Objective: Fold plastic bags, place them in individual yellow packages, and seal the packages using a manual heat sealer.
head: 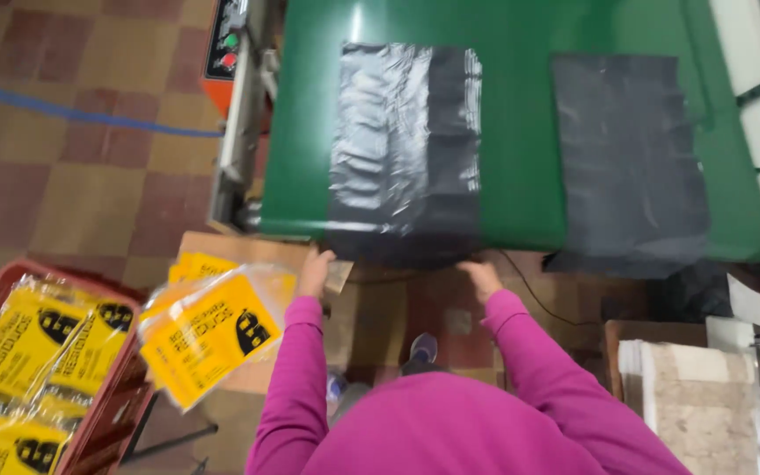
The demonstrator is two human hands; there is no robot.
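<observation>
At the near edge of the green bench (pixel 521 132), both hands meet the lower end of a stack of glossy black plastic bags (pixel 405 145) that lies flat on the surface and hangs slightly over the rim. On the person's left, the left hand (pixel 317 270) rests against the stack's near left corner, fingers curled close; the blur keeps me from telling whether its grip has actually closed on the plastic or only touches it. Over to the right, the right hand (pixel 483 280) sits just under the stack's near right corner, fingers loosely bent, and again I cannot tell whether it pinches the edge. Both arms wear magenta sleeves (pixel 521 352). Well apart to the right on the same bench lies a second black bag (pixel 628 158), duller and flatter, its near end also drooping past the rim. Beside the left arm, a pile of yellow printed packets (pixel 208 330) in clear wrap rests on a cardboard box (pixel 248 255). Farther left, a red crate (pixel 103 413) holds more of the same yellow packets. An orange control panel (pixel 224 48) with buttons sits at the bench's far left corner.
</observation>
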